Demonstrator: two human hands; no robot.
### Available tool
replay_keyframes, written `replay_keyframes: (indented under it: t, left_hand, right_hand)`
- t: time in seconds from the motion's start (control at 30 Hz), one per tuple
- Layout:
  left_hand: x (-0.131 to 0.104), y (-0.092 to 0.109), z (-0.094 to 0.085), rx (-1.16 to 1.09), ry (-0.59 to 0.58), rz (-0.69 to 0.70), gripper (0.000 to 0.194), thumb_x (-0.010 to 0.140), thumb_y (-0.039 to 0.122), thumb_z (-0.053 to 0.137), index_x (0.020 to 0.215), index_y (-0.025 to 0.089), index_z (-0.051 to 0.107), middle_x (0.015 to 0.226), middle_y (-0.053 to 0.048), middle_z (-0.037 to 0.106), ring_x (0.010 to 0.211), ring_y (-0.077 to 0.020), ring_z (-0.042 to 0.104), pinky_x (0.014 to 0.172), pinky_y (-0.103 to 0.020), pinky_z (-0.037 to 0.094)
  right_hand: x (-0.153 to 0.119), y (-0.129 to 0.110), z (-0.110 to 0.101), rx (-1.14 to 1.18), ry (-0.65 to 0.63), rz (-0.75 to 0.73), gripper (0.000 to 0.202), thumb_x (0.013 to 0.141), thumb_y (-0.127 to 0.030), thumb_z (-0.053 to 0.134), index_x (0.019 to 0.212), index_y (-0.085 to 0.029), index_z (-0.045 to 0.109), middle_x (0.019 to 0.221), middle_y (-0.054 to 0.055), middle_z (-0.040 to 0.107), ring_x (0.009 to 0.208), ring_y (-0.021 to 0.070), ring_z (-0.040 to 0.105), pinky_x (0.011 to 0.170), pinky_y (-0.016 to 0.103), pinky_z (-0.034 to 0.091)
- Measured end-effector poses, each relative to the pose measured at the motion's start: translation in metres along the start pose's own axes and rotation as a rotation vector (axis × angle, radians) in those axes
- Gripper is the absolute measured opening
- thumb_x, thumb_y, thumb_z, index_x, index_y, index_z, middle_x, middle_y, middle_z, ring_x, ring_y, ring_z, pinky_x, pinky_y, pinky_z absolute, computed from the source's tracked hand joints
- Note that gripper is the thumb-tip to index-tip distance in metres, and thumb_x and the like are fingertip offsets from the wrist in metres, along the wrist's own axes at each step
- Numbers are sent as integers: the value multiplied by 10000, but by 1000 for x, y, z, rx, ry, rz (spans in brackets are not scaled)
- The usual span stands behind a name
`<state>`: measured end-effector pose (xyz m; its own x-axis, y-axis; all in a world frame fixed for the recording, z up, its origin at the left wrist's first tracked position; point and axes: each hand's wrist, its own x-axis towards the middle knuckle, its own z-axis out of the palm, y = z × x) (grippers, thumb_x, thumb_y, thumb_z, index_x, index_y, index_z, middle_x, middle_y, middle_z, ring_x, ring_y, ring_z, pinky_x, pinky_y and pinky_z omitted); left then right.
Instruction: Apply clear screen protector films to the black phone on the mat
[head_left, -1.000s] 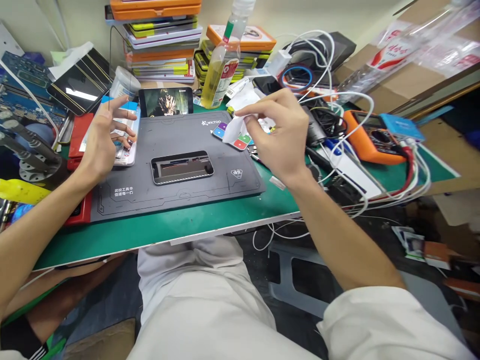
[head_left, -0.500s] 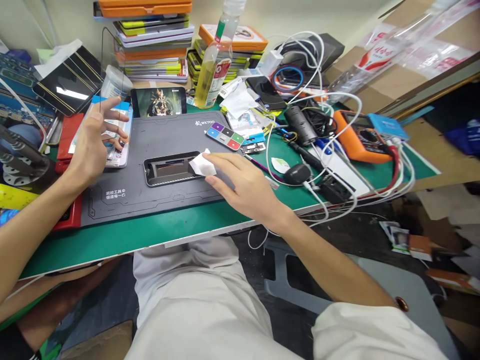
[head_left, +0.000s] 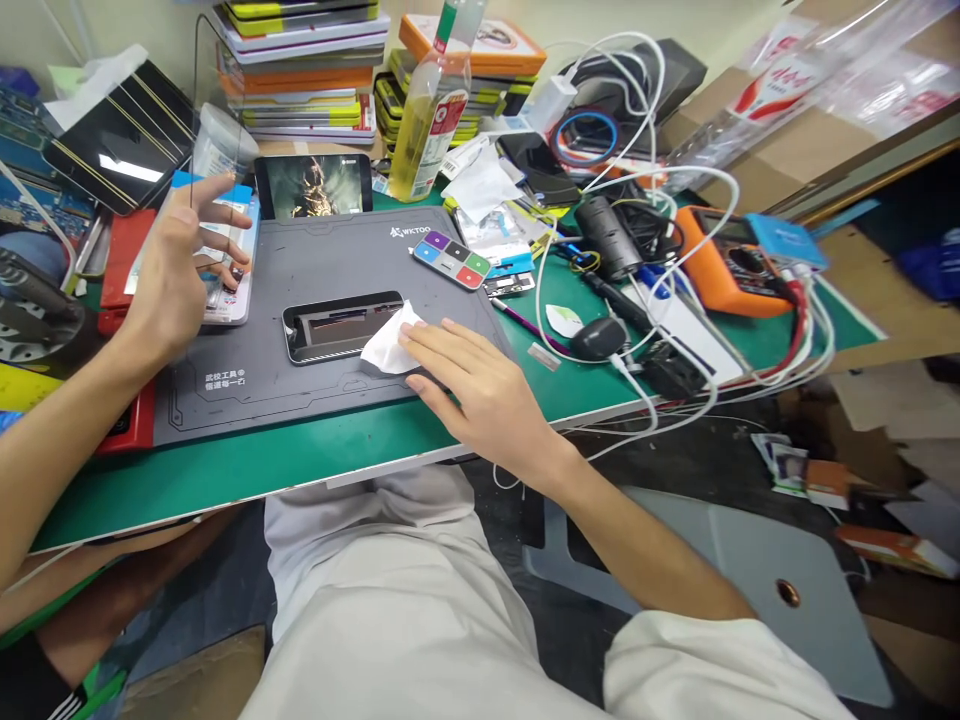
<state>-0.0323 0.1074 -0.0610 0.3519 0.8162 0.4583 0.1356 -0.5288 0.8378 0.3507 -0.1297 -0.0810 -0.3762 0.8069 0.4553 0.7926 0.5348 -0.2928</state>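
Note:
My left hand (head_left: 176, 265) is raised over the left side of the grey work mat (head_left: 300, 250). Its thumb and index finger pinch a clear glass screen protector (head_left: 196, 100) with a dark outline, held upright by its lower end; the other fingers are spread. On the mat lies a black phone (head_left: 330, 330), screen up and glossy. A white wipe (head_left: 386, 345) covers the phone's near right corner and spills onto the mat. My right hand (head_left: 480, 395) presses its fingertips on this wipe, palm down.
A card with coloured squares (head_left: 452, 260) lies on the mat's upper right. Behind stand a lit tablet (head_left: 315, 187), a bottle of yellow liquid (head_left: 429, 130) and stacked boxes (head_left: 307, 80). Cables and an orange multimeter (head_left: 731, 262) crowd the right; a red case (head_left: 127, 425) sits left.
My right hand has drawn the wipe toward the near edge of the phone, and more of the wipe shows. My left hand still holds the screen protector. The view has shifted slightly.

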Motion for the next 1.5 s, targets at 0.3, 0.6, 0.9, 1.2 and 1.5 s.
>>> replay_keyframes:
  t: [0.3,0.6,0.9,1.2,1.5]
  left_hand:
    - [-2,10,0,1,-8,-30,598,1183,842,626,1595,482,867,1408,-68,890,945,-350,817,652,-519,606]
    - [1,5,3,7,-41,-20,678,1211,937,565,1623,459,815,1429,-80,859,965,-333,811,664,-522,625]
    - [-3,11,3,-3,-106,32,584,1273,849,551,1659,506,826,1465,-60,877,997,-305,819,645,-468,668]
    - [-4,3,9,16,-49,44,532,1250,796,599,1632,523,850,1416,-79,891,984,-343,857,613,-511,667]
    - [-8,6,10,69,-35,52,574,1274,805,565,1671,485,830,1419,-104,889,992,-313,869,617,-455,661]
  right_hand:
    - [41,12,8,7,-187,35,658,1354,-495,596,1910,-151,675,1977,207,636,1885,413,604,1619,723,446]
    - [23,-6,6,-54,-130,31,774,1327,-602,652,1891,-72,661,1938,294,660,1840,493,651,1580,762,493]
    - [50,-5,15,-115,-128,-1,768,1343,-633,604,1816,-40,729,1873,311,723,1796,476,705,1575,768,489]
    - [13,-18,-1,-235,-52,21,637,1360,-563,589,1760,-111,795,1749,247,850,1771,478,728,1575,853,441]
    - [33,-4,-15,-225,-6,72,654,1393,-502,462,1847,-103,713,1970,245,648,1855,429,646,1607,786,412]
